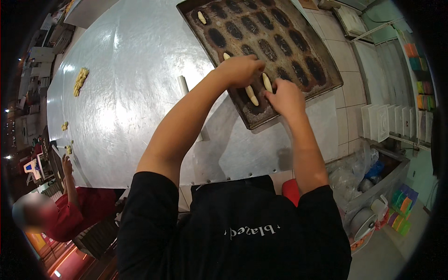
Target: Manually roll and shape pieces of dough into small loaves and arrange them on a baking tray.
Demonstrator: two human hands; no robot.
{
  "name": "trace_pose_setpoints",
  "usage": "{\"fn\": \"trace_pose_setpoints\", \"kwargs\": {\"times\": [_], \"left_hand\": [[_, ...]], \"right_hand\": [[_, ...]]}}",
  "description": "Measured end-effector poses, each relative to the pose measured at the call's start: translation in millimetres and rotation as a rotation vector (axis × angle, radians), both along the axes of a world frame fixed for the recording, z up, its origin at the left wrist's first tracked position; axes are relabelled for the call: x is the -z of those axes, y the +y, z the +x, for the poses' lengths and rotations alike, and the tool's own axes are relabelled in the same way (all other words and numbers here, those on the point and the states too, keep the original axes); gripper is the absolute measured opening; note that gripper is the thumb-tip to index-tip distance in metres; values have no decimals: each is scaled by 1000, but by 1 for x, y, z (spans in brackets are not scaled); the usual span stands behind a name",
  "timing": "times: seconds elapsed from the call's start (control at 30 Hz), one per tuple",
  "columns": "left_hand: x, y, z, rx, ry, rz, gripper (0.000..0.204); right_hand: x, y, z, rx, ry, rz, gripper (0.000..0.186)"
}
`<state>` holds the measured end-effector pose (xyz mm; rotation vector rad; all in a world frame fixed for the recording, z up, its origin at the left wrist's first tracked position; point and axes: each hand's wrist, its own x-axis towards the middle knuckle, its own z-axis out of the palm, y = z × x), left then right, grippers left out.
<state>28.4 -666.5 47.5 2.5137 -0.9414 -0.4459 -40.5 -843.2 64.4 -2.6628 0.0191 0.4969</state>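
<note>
My left hand (240,71) is over the dark, worn baking tray (219,9) with its fingers curled down; what they hold, if anything, is hidden. Pale, elongated dough pieces lie beside and partly under it, one (253,97) below, another (226,56) above. My right hand (285,97) has thumb and index finger closed round the lower end of a dough piece (267,80) on the tray. A further small piece (201,17) sits at the tray's upper left. Left of my left forearm, a pale cylindrical roller (183,85) lies on the metal table (116,107).
Dough clusters (79,81) lie on the table's left. A co-worker (79,205) in red works at the lower left, a hand (66,165) near the table edge. At right are white containers (375,121), shelving and a metal cart (373,186) holding plastic bags.
</note>
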Motion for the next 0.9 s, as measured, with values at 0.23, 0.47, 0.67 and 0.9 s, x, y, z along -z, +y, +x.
{"fn": "trace_pose_setpoints", "kwargs": {"times": [0.23,0.47,0.67,0.9], "left_hand": [[28,-30,12,40,43,-7,29],[27,-18,9,19,-62,-82,36],[-34,98,-28,-248,-311,-518,38],[10,355,-61,-991,-332,-436,29]], "right_hand": [[5,-8,10,59,-6,-81,31],[1,2,-7,-29,-321,-100,28],[-29,91,-73,-158,-174,649,42],[28,177,-103,-389,-105,244,64]]}}
